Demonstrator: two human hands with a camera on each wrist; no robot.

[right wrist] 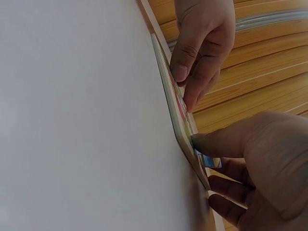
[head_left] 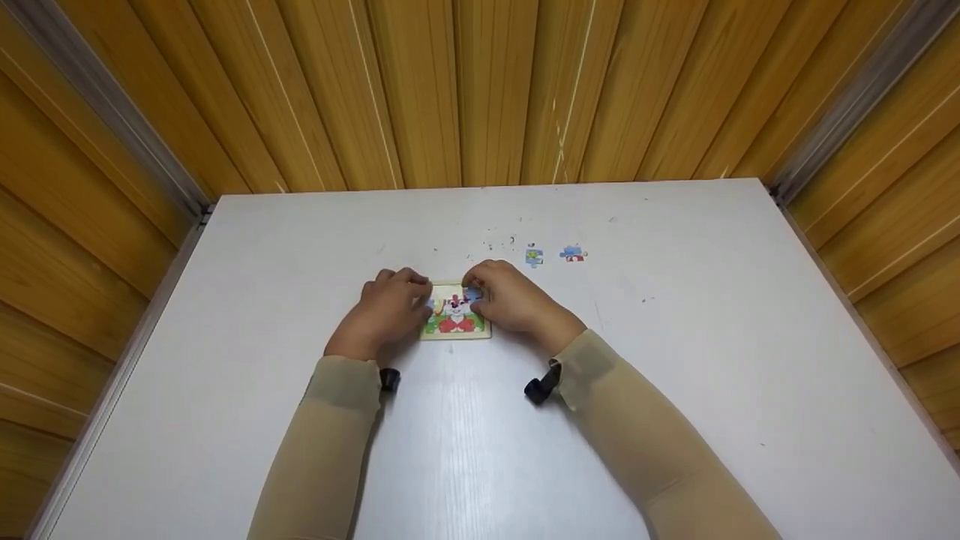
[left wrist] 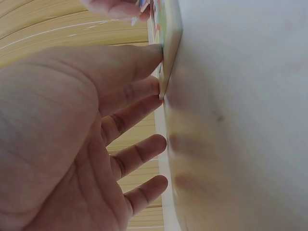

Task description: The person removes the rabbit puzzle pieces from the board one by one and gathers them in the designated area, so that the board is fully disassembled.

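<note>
A small jigsaw puzzle board with a pale frame lies on the table, its picture showing a white animal figure in red on green. My left hand holds the board's left side, thumb at the near part and fingers toward the far corner; in the left wrist view the other fingers spread beside it. My right hand pinches a blue puzzle piece over the board's upper right. The right wrist view shows that piece tilted up from the board; the fingers partly hide it.
Two loose puzzle pieces lie beyond the right hand: one blue with green and yellow, another blue and red. Dark specks mark the white table. Wood-patterned walls rise behind the table and at both sides.
</note>
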